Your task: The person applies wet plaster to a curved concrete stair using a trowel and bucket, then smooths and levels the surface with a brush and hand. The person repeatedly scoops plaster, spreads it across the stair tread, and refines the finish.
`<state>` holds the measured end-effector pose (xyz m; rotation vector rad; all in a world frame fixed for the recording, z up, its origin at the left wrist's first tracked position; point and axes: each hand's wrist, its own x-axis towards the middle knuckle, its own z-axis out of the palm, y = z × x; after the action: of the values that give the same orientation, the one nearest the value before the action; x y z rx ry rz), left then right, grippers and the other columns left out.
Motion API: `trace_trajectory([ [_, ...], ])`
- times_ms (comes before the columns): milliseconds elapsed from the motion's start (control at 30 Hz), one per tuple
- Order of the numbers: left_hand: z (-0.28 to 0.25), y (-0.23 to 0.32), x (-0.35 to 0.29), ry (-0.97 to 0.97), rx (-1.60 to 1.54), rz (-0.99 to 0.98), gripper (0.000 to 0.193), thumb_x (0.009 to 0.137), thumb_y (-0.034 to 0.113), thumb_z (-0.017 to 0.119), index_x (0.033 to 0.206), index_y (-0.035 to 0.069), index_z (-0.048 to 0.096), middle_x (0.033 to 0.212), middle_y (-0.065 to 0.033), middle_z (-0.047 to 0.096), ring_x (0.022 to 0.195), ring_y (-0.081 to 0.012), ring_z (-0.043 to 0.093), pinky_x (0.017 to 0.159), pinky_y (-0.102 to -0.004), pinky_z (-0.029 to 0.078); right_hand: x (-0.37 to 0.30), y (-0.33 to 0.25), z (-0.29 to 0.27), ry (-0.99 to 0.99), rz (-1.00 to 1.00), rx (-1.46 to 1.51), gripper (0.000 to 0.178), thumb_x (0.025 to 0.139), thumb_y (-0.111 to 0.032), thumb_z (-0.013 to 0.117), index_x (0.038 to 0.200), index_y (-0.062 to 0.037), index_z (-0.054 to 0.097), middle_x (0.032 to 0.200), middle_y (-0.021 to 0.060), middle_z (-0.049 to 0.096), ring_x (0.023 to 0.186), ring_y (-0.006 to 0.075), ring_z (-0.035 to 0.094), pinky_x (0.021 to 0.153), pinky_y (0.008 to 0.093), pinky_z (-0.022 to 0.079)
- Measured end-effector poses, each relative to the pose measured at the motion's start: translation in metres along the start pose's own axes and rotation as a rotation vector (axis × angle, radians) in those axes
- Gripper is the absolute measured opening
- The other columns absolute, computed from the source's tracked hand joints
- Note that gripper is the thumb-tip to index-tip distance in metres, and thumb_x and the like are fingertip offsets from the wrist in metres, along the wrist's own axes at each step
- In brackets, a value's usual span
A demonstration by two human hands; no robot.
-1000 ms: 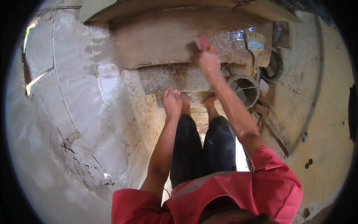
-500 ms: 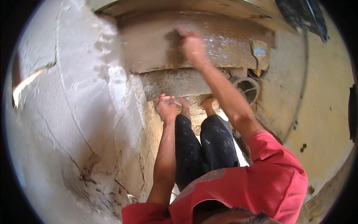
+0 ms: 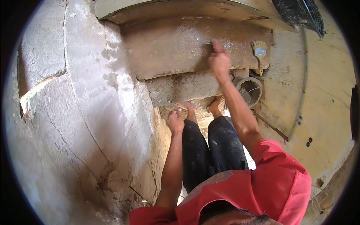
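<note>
Over the wet brown cement step, my right hand is closed, blurred by motion. A reddish end sticks out past its fingers; whether that is a finger or a tool, I cannot make out. The step's surface shines with water near the hand. Lower down, my left hand is held with curled fingers beside my left knee and bare foot; what its fingers close on, if anything, is hidden. To the right of my right hand, a flat paintbrush with a yellow-tipped handle lies on the step.
A round, hollow grey container stands below the brush. At left rises a cracked grey plastered wall. Above the step runs a curved ledge. A dark bag-like object hangs at upper right, near a yellowish board.
My right hand has moved right and slightly down across the wet step. My left hand has shifted slightly right and down in the picture as the view moved. The brush stays in place.
</note>
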<state>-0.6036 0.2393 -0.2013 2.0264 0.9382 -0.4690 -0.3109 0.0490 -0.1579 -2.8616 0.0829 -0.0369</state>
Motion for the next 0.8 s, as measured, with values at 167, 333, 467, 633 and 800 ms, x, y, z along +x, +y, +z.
trace_trajectory([
  [167, -0.001, 0.019, -0.009, 0.004, 0.185, 0.216, 0.024, 0.098, 0.023, 0.067, 0.09, 0.001, 0.075, 0.11, -0.0225, 0.075, 0.1, -0.0409, 0.07, 0.089, -0.0453, 0.055, 0.009, -0.122, 0.028, -0.081, -0.21, 0.285, 0.048, 0.089, -0.01, 0.065, 0.137, -0.0104, 0.064, 0.115, 0.0238, 0.069, 0.105, 0.0432, 0.068, 0.092, 0.0521, 0.058],
  [333, -0.005, 0.017, -0.021, 0.092, 0.046, 0.102, 0.029, 0.095, 0.024, 0.07, 0.092, -0.004, 0.076, 0.111, -0.0265, 0.073, 0.103, -0.0429, 0.069, 0.092, -0.0474, 0.053, 0.013, -0.137, 0.018, -0.165, -0.319, 0.224, 0.038, 0.088, -0.01, 0.065, 0.125, -0.0028, 0.07, 0.114, 0.0251, 0.069, 0.098, 0.0425, 0.07, 0.088, 0.0525, 0.059],
  [467, 0.008, -0.004, -0.025, -0.097, 0.09, 0.013, 0.033, 0.096, 0.029, 0.069, 0.097, -0.003, 0.076, 0.112, -0.0258, 0.072, 0.108, -0.0423, 0.068, 0.095, -0.0476, 0.053, -0.045, -0.117, 0.011, -0.193, -0.439, 0.439, 0.048, 0.086, -0.01, 0.069, 0.134, -0.009, 0.066, 0.106, 0.0202, 0.07, 0.097, 0.0412, 0.068, 0.088, 0.0495, 0.059],
  [633, 0.01, -0.047, -0.036, -0.073, 0.199, 0.181, 0.034, 0.092, 0.03, 0.077, 0.095, -0.003, 0.075, 0.107, -0.0226, 0.073, 0.108, -0.0369, 0.068, 0.093, -0.0473, 0.054, -0.126, -0.022, -0.026, -0.26, 0.051, 0.58, 0.03, 0.089, -0.014, 0.065, 0.116, -0.0051, 0.072, 0.104, 0.0233, 0.069, 0.095, 0.0436, 0.067, 0.09, 0.0501, 0.056],
  [800, 0.013, -0.057, -0.046, -0.104, 0.245, 0.005, 0.033, 0.096, 0.03, 0.075, 0.099, -0.003, 0.074, 0.102, -0.0203, 0.075, 0.09, -0.0372, 0.071, 0.084, -0.0476, 0.054, -0.174, 0.098, -0.074, -0.021, 0.394, 0.52, 0.021, 0.094, -0.011, 0.065, 0.109, 0.0007, 0.074, 0.098, 0.0157, 0.074, 0.089, 0.0261, 0.073, 0.08, 0.0396, 0.058],
])
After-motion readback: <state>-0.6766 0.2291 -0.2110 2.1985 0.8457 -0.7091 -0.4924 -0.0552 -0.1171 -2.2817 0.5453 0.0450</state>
